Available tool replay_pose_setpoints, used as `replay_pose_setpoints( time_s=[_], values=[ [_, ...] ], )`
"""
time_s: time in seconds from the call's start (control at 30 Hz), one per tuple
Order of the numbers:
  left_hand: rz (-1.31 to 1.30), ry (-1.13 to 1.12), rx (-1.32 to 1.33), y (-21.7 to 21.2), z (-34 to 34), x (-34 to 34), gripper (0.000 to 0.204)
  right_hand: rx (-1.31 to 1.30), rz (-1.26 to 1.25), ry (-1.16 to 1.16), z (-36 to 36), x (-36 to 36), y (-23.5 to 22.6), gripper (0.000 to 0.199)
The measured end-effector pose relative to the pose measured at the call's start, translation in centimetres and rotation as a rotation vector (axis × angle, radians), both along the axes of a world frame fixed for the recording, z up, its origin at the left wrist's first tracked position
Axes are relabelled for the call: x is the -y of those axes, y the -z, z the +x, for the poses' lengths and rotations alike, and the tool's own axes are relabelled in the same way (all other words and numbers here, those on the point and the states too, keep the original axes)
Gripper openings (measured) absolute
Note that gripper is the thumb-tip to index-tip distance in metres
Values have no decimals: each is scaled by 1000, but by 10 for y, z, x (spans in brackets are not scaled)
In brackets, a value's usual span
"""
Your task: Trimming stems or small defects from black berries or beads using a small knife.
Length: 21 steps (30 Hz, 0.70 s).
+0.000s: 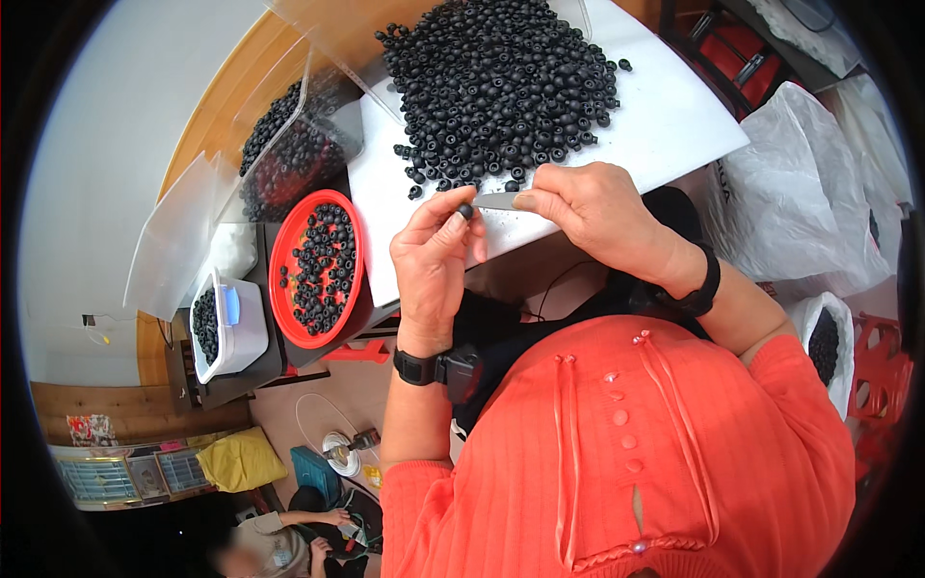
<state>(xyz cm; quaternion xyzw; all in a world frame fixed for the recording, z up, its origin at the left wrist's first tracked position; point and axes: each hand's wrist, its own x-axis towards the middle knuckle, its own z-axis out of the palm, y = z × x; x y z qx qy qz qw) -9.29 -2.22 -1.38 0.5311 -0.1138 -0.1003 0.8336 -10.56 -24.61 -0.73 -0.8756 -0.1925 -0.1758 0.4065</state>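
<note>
Pinched between the thumb and fingers of my left hand [431,260] is a small black bead [465,210], round like its neighbours. My right hand [599,214] is closed around a knife [497,200], its short metal blade pointing left with the tip at or very near the bead; exact contact I cannot make out. Both hands are over the near edge of a white board [665,130]. Just beyond them spreads a large heap of black beads [501,91], many showing a round hole. A few loose ones lie close to my fingers, among dark specks.
To the left are a red oval tray [280,310] of beads, a clear plastic bin [332,144] with more, and a white tub [246,342]. Plastic bags [790,193] and a red stool [872,356] stand at right. Another person [279,544] sits at lower left.
</note>
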Motion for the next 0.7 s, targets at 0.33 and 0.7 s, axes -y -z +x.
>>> replay_pose_setpoints(
  time_s=[0.33, 0.7],
  values=[
    [12, 13, 36, 3, -2, 6, 30, 61, -120, 59, 2, -5, 2, 32],
    [38, -25, 15, 4, -4, 7, 33, 78, -137, 33, 3, -4, 2, 31]
  ],
)
